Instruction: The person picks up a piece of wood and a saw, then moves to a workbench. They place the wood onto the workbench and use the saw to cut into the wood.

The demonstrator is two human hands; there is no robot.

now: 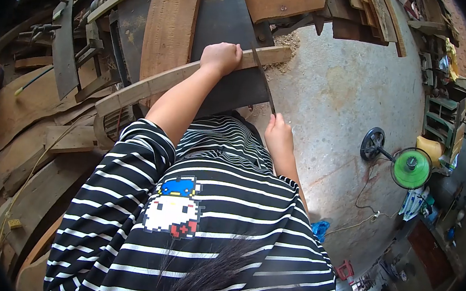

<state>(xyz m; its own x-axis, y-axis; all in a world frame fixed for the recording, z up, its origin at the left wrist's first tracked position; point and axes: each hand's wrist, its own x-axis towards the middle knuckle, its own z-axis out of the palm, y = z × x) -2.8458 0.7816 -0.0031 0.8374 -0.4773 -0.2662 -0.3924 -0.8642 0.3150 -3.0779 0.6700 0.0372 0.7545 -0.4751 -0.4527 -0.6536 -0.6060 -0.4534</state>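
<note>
A long pale wooden beam [166, 79] lies slantwise across the bench, its right end sticking out past the dark bench top [217, 15]. Pressing down on this beam, my left hand [221, 58] has its fingers curled over the wood. My right hand [280, 134] is closed at the near end of a thin dark saw [264, 76], whose handle is hidden in the fist. The saw's blade crosses the beam to the right of my left hand, close to the beam's end.
A brown plank [172, 22] lies on the bench. Stacked boards [369, 15] hang over the floor at upper right. Curved wood pieces [47, 155] crowd the left side. A green fan [411, 167] stands on the concrete floor [337, 110]; sawdust [289, 41] lies beyond the beam.
</note>
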